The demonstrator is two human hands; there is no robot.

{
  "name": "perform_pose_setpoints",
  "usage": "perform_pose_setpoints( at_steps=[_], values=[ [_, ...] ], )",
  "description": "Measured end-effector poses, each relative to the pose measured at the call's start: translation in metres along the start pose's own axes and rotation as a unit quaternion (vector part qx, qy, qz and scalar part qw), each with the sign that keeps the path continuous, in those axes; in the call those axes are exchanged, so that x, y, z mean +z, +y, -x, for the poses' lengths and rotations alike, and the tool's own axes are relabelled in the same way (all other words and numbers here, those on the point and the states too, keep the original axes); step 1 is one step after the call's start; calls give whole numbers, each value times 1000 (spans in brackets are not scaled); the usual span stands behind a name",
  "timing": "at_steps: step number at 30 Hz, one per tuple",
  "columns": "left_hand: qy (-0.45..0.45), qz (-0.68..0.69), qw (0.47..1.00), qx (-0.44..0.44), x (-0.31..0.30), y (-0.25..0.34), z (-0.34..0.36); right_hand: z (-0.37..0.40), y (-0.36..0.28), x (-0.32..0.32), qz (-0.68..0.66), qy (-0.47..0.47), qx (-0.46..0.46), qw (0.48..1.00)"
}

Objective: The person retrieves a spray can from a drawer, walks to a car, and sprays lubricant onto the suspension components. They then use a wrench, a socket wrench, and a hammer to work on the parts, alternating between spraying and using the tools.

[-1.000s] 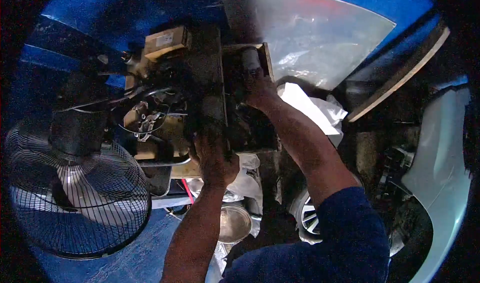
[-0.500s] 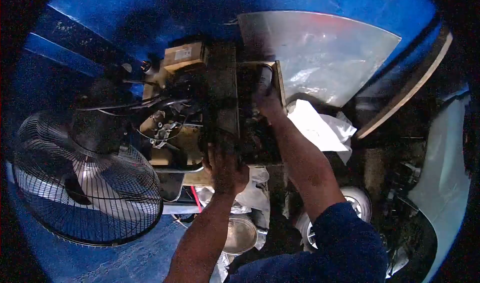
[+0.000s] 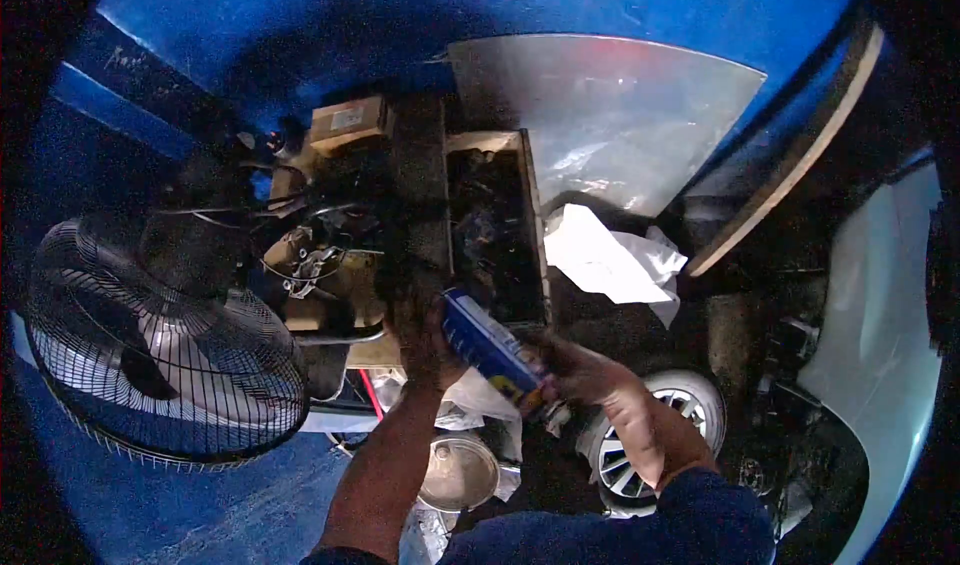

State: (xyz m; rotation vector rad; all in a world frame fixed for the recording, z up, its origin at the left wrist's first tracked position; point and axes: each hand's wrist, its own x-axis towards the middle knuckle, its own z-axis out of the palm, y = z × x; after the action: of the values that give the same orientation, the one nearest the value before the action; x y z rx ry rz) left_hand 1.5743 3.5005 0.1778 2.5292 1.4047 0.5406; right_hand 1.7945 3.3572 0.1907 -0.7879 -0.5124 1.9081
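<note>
A blue printed can (image 3: 492, 349) lies slantwise in front of me, with yellow near its lower end. My right hand (image 3: 585, 370) is closed around that lower end. The can's upper end overlaps the edge of my left hand (image 3: 422, 340), whose fingers stretch forward into the shade over the dark surface. Just beyond both hands is a wooden crate (image 3: 535, 215) with dark items inside. Beside my left hand, metal parts and cables (image 3: 315, 265) lie on cardboard.
A caged fan (image 3: 170, 355) stands at the left. Ahead, a metal panel (image 3: 600, 115) leans against the blue wall, with white sheeting (image 3: 605, 255) below it. A wheel (image 3: 640, 445), a round tin (image 3: 458, 473) and a pale car panel (image 3: 870, 335) are nearby. A cardboard box (image 3: 348, 125) sits at the back.
My right hand has come back from the crate with the can, bringing it toward my left hand and tilting it. My left hand stays near the same spot. The view has shifted slightly.
</note>
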Motion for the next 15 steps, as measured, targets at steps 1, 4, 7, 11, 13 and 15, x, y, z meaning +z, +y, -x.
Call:
perform_pose_setpoints(
  at_steps=[1, 4, 7, 11, 13, 15],
  values=[
    [4, 5, 1000, 4, 0, 0, -1, 1, 1, 8, 45, -18, -6, 999],
    [14, 14, 1000, 10, -1, 0, 1, -5, -21, -13, 284, 1, -54, 957],
    [22, 23, 999, 13, 0, -1, 2, -49, -18, -112, 41, 168, -81, 982],
    [37, 35, 999, 19, 2, -4, 1, -117, -8, -152, 78, 317, -35, 945],
    [40, 31, 998, 27, -5, 2, -1, -170, 28, -199, -71, 276, -12, 958],
    [45, 18, 998, 33, -11, 8, 0, -181, 35, -195, -88, 251, -3, 964]
  ],
)
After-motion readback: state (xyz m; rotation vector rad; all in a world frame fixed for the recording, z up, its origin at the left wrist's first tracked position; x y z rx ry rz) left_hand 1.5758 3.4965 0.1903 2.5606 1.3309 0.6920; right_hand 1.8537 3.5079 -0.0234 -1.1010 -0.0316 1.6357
